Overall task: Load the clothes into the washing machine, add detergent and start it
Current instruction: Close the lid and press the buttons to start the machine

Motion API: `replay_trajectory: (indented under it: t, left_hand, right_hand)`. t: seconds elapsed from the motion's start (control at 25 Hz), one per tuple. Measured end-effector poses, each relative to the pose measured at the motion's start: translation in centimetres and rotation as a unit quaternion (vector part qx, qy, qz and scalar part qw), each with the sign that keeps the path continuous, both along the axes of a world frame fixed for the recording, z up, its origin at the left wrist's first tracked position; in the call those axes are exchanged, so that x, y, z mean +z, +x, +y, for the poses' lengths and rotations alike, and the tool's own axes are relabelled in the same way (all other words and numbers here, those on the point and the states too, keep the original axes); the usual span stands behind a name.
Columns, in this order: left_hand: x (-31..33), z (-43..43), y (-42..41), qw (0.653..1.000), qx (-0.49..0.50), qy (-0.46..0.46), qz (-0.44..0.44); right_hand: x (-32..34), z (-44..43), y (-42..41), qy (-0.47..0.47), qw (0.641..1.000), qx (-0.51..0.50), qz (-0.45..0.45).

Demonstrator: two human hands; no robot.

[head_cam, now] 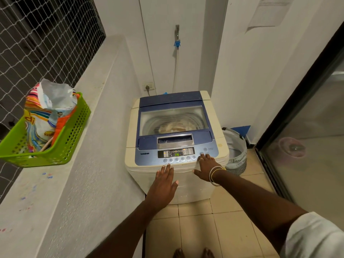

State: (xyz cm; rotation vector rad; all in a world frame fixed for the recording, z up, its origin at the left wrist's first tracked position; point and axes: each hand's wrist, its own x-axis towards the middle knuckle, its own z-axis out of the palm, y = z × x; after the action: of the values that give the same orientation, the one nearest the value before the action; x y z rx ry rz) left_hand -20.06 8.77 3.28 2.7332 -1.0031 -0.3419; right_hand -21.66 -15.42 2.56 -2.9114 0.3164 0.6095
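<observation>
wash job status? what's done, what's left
Done: clothes lie in the drum under the closed lid; display lit, showing 14. In hand: right hand has fingers on the panel's right-end buttons; left hand flat on the front edge. Left: the start itself. Detergent bag sits in the green basket; whether any went in isn't visible.

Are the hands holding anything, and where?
Nothing is held. The left hand lies flat on the front edge of the washing machine, and the straight fingers of the right hand touch the control panel.
</observation>
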Motion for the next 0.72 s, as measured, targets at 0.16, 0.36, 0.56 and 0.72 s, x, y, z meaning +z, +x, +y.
replay_trajectory:
  t: [0.16,0.36,0.56,0.72]
  left_hand:
    - [0.1,-0.6,0.3,1.0,0.001,0.001,0.001]
    - [0.1,-0.7,0.3,1.0,-0.009,0.004,0.003]
    - [0.7,-0.3,0.3,1.0,-0.012,-0.005,-0.016]
    - [1.1,0.2,0.3,1.0,-0.001,-0.002,-0.019]
  right_hand:
    - [1.0,-0.1,0.9,0.006,1.0,-0.022,0.013]
    - [3.1,-1.0,2.1,0.06,0.994,-0.083,0.038]
    - [4.0,-1.3,1.8,0.103,0.99,-0.091,0.018]
    - [1.8,1.3,-1.1,0.101,0.991,-0.066,-0.063]
